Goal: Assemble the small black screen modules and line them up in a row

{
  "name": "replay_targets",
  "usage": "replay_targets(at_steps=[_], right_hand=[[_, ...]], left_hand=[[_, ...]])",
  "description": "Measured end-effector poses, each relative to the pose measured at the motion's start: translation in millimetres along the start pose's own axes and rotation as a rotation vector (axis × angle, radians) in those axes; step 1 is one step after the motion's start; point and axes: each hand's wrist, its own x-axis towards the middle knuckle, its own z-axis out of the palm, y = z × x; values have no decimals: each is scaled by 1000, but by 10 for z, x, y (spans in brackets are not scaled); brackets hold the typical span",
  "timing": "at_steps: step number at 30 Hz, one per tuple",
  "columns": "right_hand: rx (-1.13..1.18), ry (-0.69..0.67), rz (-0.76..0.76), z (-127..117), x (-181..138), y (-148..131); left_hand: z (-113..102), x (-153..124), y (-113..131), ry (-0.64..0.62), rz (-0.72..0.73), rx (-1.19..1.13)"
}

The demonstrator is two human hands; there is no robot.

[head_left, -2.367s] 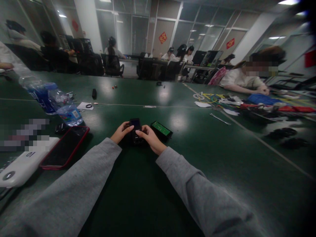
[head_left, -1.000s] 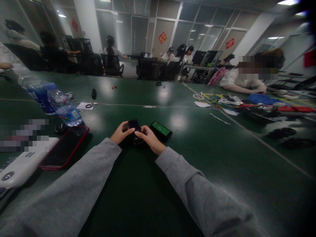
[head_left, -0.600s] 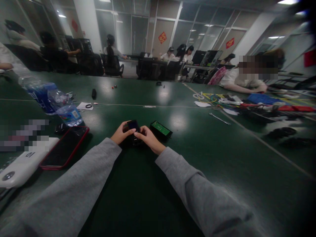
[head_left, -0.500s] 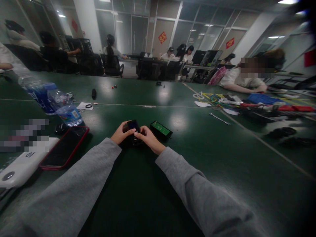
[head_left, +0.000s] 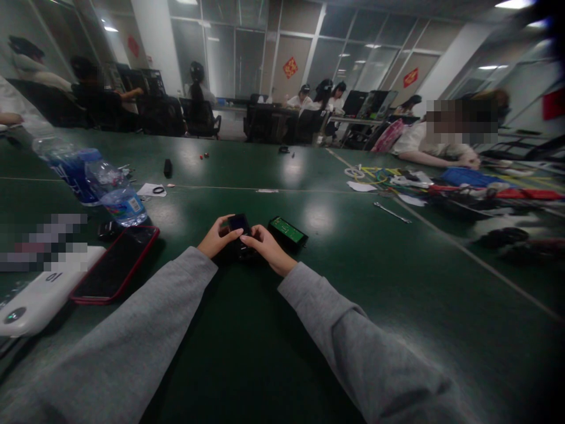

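Observation:
Both my hands grip a small black device with a dark screen (head_left: 239, 224) above the green table. My left hand (head_left: 217, 237) wraps its left side, the thumb lying across the front. From the right, my right hand (head_left: 267, 245) holds it, with its thumb tip close to the left thumb. The fingers behind the device are hidden, and its lower part is dark and hard to make out. Just right of my right hand, a black box with a green circuit board (head_left: 288, 232) lies on the table.
On the left are a red-edged phone (head_left: 117, 265), a white power bank (head_left: 48, 288) and plastic bottles (head_left: 119, 194). A wrench (head_left: 392, 212) lies to the right, before a pile of cables (head_left: 384, 176). A person (head_left: 435, 144) sits beyond it at the right.
My hands and the black device stay almost in place, with only a slight shift of the thumbs. The person at the right has moved a hand a little.

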Motion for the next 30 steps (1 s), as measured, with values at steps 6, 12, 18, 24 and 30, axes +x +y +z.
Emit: replay_targets(at_steps=[6, 12, 18, 24, 30], right_hand=[[44, 1, 12, 0, 1, 2], [25, 5, 7, -20, 19, 37], [22, 5, 14, -18, 10, 28], [11, 16, 16, -16, 8, 24], [46, 27, 27, -18, 2, 11]], left_hand=[[-7, 1, -13, -12, -23, -15], [-9, 4, -5, -11, -50, -33], [-4, -12, 28, -13, -56, -32], [2, -17, 39, -14, 8, 17], [0, -12, 30, 27, -12, 2]])
